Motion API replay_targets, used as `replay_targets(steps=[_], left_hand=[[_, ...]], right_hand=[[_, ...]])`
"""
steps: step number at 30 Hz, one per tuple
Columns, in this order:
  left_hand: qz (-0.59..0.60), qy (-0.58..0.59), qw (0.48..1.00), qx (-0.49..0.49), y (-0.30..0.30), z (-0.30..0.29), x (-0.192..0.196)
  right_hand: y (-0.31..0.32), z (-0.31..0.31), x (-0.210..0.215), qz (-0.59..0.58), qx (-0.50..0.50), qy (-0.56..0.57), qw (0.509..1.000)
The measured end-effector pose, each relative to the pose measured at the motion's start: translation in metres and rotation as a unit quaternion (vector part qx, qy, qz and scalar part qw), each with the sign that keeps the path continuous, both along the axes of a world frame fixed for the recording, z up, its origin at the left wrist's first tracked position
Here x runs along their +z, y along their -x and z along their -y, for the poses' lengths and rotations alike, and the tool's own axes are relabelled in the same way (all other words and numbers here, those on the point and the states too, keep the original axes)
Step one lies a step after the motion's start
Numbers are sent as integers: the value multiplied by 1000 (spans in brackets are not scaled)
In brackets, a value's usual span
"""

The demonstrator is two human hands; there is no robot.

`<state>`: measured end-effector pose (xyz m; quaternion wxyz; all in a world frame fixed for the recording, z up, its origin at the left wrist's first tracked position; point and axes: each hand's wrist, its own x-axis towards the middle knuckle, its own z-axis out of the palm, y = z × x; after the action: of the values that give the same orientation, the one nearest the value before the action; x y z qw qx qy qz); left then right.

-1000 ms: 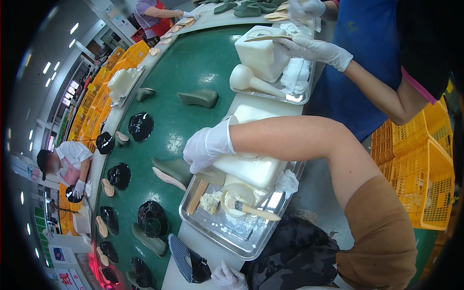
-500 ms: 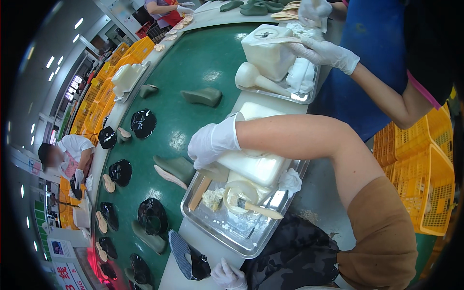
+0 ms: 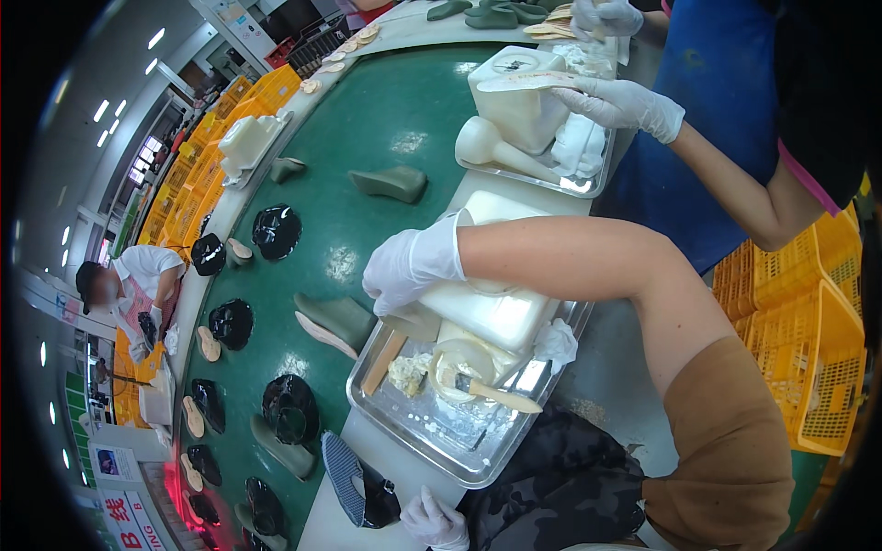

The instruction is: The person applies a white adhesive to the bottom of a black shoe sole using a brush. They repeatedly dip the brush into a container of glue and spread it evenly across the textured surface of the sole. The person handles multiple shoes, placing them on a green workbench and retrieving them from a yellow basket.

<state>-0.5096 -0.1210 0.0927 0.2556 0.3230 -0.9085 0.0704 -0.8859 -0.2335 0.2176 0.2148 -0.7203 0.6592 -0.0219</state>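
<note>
My gloved right hand (image 3: 409, 268) reaches over a large white plastic container (image 3: 514, 321). Its fingers are bent and close together, beside the heel end of a green shoe last (image 3: 340, 321) with a pale insole along its underside. A beige piece lies under that hand; what the fingers grip is hidden. Low in view, my gloved left hand (image 3: 434, 521) curls at the table's edge beside a black shoe upper with a striped insole (image 3: 342, 473). Nothing shows in it, and its palm is hidden. The metal tray (image 3: 441, 459) holds a round cup (image 3: 455, 354) with a wooden-handled brush (image 3: 503, 397).
At upper right, a co-worker's gloved hand (image 3: 625, 103) holds a pale insole above another tray with a white container (image 3: 519, 110). Black uppers, insoles and green lasts lie on the green belt (image 3: 340, 225). Yellow crates (image 3: 781, 312) stand at right; another person (image 3: 138, 285) works across the belt.
The view shifts slightly. My hands keep nearly the same places. Across the belt, the other person's hands come together around a black piece.
</note>
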Motion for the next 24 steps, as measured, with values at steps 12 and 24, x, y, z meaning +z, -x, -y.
replay_targets(steps=[12,24], left_hand=[[19,-35,999,5,-11,1,-19],[15,-53,998,5,-17,8,-23]], right_hand=[[62,1,36,240,-292,622,686],[89,7,-1,207,-286,418,837]])
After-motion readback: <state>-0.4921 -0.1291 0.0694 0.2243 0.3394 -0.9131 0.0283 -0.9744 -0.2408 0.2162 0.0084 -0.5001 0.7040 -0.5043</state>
